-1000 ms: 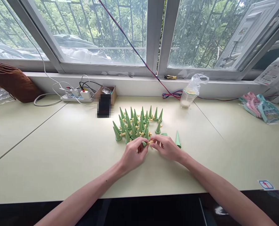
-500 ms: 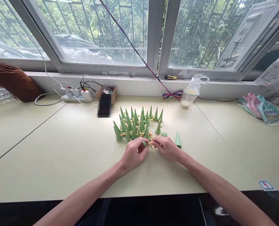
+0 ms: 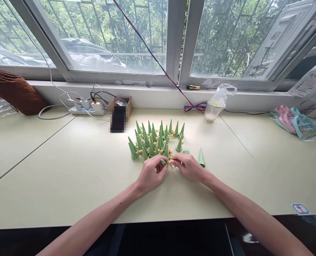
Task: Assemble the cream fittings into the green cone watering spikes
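Note:
My left hand (image 3: 154, 171) is closed around a small green piece (image 3: 163, 162), mostly hidden by the fingers. Facing it, my right hand (image 3: 188, 166) pinches at a tiny pale-yellow part (image 3: 170, 161) between the two hands. Just beyond them stand several green cones (image 3: 152, 151), upright in a cluster, with small yellow pieces attached or lying among them. To the right of my right hand, a separate green cone (image 3: 201, 159) stands on the table. A flat green cap-like piece (image 3: 186, 152) lies just behind that hand.
Along the back are a power strip (image 3: 87, 111) with cables, a small cardboard box (image 3: 128, 106), a black blurred object (image 3: 118, 119) and a bagged plastic cup (image 3: 213, 111). Packaged pink and teal items (image 3: 296, 122) lie at right, a brown bag (image 3: 16, 93) at left.
Both hands stay almost where they were, fingertips together at the small yellow part. The cones have not moved; the view has shifted very slightly.

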A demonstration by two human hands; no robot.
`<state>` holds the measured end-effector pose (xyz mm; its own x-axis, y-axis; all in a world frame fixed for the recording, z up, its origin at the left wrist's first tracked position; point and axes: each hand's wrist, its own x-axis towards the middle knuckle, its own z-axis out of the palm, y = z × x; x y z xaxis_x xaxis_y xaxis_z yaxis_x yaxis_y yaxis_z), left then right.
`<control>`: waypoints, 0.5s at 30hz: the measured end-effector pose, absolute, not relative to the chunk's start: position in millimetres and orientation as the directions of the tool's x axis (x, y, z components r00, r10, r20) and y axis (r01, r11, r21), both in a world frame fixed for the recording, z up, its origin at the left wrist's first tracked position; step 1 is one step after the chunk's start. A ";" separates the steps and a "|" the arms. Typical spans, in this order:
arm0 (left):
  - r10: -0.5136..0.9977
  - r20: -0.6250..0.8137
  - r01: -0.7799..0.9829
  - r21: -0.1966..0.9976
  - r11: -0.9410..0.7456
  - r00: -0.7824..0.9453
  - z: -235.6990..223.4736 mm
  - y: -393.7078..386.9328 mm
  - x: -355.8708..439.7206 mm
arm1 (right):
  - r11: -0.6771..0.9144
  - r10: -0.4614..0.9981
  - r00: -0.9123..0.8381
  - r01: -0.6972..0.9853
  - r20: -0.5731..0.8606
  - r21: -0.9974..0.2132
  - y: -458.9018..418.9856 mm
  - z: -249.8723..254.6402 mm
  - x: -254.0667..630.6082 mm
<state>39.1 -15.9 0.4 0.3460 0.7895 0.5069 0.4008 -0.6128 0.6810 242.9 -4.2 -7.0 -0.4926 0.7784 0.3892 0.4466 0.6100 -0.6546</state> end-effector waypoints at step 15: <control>0.791 0.500 0.390 0.689 -0.610 0.353 0.4 -14.9 38.8 | 0.621 0.768 -0.488 0.407 0.415 -0.670 -5.5 -5.7 242.4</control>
